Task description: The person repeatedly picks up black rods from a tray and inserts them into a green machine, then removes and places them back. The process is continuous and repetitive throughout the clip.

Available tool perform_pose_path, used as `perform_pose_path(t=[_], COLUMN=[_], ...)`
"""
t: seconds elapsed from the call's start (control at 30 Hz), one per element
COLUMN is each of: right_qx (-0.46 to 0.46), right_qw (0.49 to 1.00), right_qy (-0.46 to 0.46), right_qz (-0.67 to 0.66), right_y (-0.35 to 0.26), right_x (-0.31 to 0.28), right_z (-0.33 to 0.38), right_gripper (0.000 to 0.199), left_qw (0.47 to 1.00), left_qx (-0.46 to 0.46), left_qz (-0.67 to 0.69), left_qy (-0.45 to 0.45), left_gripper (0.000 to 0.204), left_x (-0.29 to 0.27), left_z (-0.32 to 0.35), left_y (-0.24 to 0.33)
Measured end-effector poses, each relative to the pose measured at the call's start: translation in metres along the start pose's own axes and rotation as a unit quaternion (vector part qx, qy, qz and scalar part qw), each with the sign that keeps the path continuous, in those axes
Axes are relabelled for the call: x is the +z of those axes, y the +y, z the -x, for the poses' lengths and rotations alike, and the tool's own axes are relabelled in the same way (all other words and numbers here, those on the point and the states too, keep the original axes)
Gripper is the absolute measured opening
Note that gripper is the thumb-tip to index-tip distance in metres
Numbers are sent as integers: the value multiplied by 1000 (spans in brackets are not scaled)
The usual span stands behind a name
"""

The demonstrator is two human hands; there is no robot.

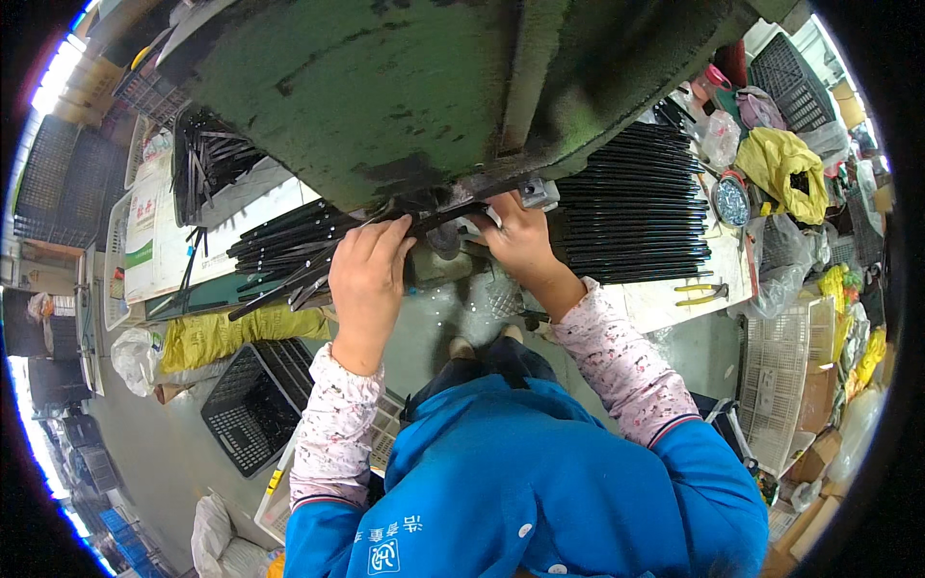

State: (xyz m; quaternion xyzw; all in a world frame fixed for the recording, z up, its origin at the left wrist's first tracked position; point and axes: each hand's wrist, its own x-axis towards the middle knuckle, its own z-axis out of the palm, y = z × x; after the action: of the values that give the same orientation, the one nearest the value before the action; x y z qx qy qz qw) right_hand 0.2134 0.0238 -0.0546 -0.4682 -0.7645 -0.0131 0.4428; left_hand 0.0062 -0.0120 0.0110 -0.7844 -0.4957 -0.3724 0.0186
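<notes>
The important relation is between the two hands and the black strip (451, 217), which lies across the front of the person, just under the lower edge of the green machine (385, 106). The long axis of this strip is not straight across: it goes on a slant, with the left end nearer to the body and the right end farther from it, close to the metal parts of the machine.

The left hand (371, 275) is on the strip, with its back turned up. Its thumb and fingers are pinched on the strip, and a long part extends behind this hand to the lower left, above the left bundle of black rods (289, 249). The right hand (520, 241) is at the other side, and it is the nearer hand to the right end. Its thumb and fingers are bent around the place where this end arrives, but the machine covers part of them, so I cannot tell if they grip it firmly or only touch it.

Beside the right hand stands a small metal block (537, 193). Farther to the right, many black rods lie side by side on the table (655, 302) in a neat row (636, 207), their length running from left to right.
</notes>
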Motion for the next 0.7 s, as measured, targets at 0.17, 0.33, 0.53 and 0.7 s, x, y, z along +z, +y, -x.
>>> perform_pose_path(t=[0.17,0.33,0.53,0.7], right_qx=[-35,33,87,74], right_qw=[999,998,987,964], right_qy=[9,-9,-88,-130], right_qz=[2,-54,-100,-221], right_y=[-4,-13,5,49], right_x=[0,-6,-3,22], right_z=[-9,-11,-15,6], right_gripper=[32,34,33,35], left_qw=[999,998,986,944], left_qx=[-8,3,-83,-113], left_qz=[47,58,126,189], left_qy=[6,26,-70,-248], left_gripper=[25,26,23,26], left_x=[2,4,-2,-8], left_z=[4,6,-1,-32], left_y=[-3,-8,-11,-57])
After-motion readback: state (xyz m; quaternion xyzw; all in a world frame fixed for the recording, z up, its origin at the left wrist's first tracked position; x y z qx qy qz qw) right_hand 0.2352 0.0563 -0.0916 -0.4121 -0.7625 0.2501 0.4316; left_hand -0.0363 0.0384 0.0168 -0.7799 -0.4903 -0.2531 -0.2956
